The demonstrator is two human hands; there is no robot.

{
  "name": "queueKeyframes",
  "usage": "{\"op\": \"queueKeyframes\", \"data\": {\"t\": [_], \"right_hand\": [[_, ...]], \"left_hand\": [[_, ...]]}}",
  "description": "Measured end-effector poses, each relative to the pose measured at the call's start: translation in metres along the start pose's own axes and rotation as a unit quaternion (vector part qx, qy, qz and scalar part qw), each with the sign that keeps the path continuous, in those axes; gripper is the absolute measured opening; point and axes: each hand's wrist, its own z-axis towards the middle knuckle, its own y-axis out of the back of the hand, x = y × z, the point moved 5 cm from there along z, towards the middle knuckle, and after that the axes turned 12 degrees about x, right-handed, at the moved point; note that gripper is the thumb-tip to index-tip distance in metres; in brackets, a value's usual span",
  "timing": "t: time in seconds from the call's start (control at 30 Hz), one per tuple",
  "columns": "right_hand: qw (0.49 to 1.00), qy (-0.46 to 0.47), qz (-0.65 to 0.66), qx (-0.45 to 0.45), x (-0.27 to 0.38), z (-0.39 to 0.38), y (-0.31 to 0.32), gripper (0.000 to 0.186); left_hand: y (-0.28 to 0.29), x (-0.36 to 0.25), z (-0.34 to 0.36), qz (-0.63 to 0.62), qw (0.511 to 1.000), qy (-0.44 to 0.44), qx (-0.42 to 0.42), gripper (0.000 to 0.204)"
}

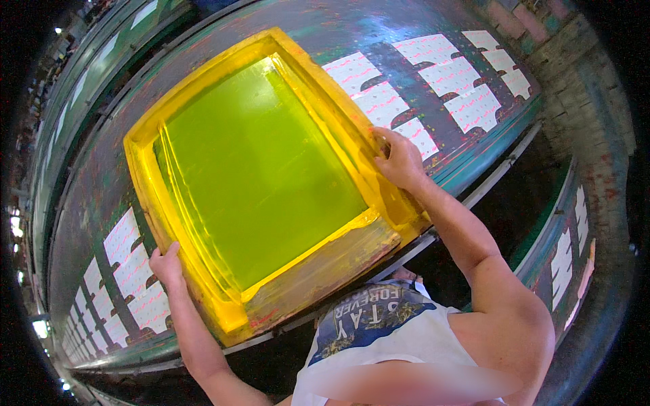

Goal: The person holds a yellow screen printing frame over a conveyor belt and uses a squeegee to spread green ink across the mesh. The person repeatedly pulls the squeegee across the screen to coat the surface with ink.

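Observation:
A screen printing frame point(308, 68), its border thick with yellow ink, lies over the long dark table in front of me. Its mesh point(261, 169) looks yellow-green. A brownish, ink-stained strip point(325, 277) runs along the frame's near side. My left hand point(168, 262) is closed on the frame's left edge, toward the near corner. On the right edge, my right hand point(403, 159) grips the frame with fingers curled over its side. Whether the frame rests on the table or is held slightly above it, I cannot tell.
White cut fabric pieces with small pink print point(453, 81) lie in rows on the table point(338, 27) to the right. More such pieces point(139, 284) lie to the left. Another table point(95, 74) runs beyond, and one with white pieces point(562, 264) stands at right.

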Motion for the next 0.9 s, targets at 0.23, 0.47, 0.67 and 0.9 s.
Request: {"op": "queueKeyframes", "data": {"t": [0.23, 0.47, 0.67, 0.9], "right_hand": [[0.998, -0.038, 0.036, -0.034, -0.135, 0.025, 0.064, 0.066], [0.994, -0.092, 0.056, -0.012, -0.231, 0.038, 0.119, 0.068], [0.992, -0.103, 0.074, -0.017, -0.272, 0.039, 0.147, 0.07], [0.993, -0.067, 0.096, -0.015, -0.286, 0.041, 0.155, 0.07]], "left_hand": [[-0.112, -0.107, -0.062, -0.032, 0.998, -0.05, -0.014, 0.028], [-0.198, -0.17, -0.106, -0.125, 0.992, -0.018, -0.007, 0.026], [-0.234, -0.199, -0.122, -0.125, 0.992, -0.031, -0.009, 0.026], [-0.244, -0.212, -0.127, -0.114, 0.993, -0.031, -0.008, 0.026]]}}
